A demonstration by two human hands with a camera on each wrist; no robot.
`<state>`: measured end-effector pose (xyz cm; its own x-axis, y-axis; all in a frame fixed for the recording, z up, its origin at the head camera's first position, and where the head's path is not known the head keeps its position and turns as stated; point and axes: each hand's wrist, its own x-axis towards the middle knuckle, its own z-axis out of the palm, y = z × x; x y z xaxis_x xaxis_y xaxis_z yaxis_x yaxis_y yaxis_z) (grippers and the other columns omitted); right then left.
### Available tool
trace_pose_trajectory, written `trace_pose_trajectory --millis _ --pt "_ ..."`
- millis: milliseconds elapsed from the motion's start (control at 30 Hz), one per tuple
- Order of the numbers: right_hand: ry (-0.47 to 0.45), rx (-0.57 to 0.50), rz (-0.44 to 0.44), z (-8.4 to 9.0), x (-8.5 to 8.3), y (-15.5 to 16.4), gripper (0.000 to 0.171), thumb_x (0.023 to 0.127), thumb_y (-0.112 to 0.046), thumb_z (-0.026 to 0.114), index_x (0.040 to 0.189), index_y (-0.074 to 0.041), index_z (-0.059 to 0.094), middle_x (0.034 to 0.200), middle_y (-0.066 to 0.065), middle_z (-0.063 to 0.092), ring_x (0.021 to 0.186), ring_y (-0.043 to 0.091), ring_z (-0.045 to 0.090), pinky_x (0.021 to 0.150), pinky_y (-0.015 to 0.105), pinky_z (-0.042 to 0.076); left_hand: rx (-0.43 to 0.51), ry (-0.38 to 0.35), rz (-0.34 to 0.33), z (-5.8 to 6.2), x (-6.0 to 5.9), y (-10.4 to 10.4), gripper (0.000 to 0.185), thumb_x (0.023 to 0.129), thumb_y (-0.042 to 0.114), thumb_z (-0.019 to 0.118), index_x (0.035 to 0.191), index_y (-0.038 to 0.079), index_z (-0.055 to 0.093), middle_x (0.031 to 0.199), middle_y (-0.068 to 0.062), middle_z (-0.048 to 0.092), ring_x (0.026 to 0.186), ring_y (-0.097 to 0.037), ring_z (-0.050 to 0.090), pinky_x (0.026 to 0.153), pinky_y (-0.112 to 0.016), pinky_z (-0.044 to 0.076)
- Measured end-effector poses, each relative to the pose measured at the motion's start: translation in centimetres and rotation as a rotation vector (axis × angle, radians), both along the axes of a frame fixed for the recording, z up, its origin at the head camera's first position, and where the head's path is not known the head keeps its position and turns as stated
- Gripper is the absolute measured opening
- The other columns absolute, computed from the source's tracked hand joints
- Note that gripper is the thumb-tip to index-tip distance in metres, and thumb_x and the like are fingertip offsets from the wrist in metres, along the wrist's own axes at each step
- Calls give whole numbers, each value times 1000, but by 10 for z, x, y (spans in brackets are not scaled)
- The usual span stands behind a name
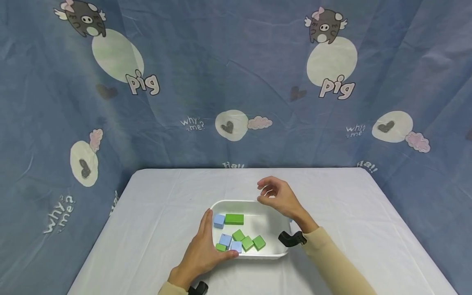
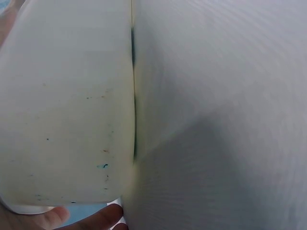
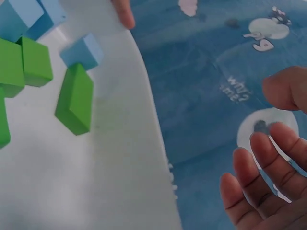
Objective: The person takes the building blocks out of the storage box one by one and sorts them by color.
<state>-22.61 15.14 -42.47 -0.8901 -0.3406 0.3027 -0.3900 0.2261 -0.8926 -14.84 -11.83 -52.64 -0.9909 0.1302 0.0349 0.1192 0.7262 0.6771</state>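
Observation:
My left hand (image 1: 204,250) holds the left end of a white plastic tray (image 1: 265,254), fingers along its left side and thumb on the near rim. Only fingertips and the tray's speckled outer wall (image 2: 72,143) show in the left wrist view. Above the far right rim hovers my right hand (image 1: 280,198), loosely bent and holding nothing. Its fingers (image 3: 249,167) and thumb are apart in the right wrist view. Inside the tray lie a long green block (image 1: 234,219), a blue cube (image 1: 219,221) beside it, and several smaller green cubes (image 1: 259,243) and blue cubes (image 1: 225,240).
A white cloth (image 1: 166,205) covers the table. Blue printed fabric (image 1: 258,90) hangs behind it and along both sides. A small blue bit (image 1: 291,220) shows by the tray's right edge, mostly hidden by the right wrist. Black wrist mounts (image 1: 291,239) sit on both wrists.

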Motion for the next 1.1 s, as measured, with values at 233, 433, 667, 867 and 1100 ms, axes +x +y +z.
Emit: trace_pose_trajectory --millis 233,433,667,867,1100 --pt "-9 6 33 -11 -3 -12 34 82 7 76 114 5 66 102 20 66 91 39 64 86 52 52 -9 10 -8 -1 0 -1 149 58 77 84 164 7 6 169 -11 12 127 -36 53 95 -54 49" --pt "-41 24 65 -32 -15 -20 38 82 8 78 118 7 65 106 22 66 94 42 65 90 57 51 -8 30 -14 -1 0 -3 148 59 75 85 164 7 6 169 -11 13 125 -36 55 95 -54 50" --pt "-10 72 70 -45 -22 -34 43 81 -2 83 121 -1 67 108 13 68 95 34 67 91 55 51 -7 34 -18 -2 1 -4 148 59 76 84 163 6 6 169 -12 12 126 -37 54 94 -54 50" --pt "39 126 105 -49 -22 -46 41 81 -8 85 119 -6 70 107 13 71 93 26 68 89 47 54 3 43 -27 -5 0 -4 147 60 76 83 164 7 6 169 -10 10 128 -37 53 94 -54 50" --pt "39 157 185 -55 -24 -60 42 82 -5 84 120 -2 69 108 14 72 95 26 69 89 47 54 9 41 -36 -4 0 -5 148 61 78 82 164 8 4 170 -9 9 131 -37 51 95 -53 49"
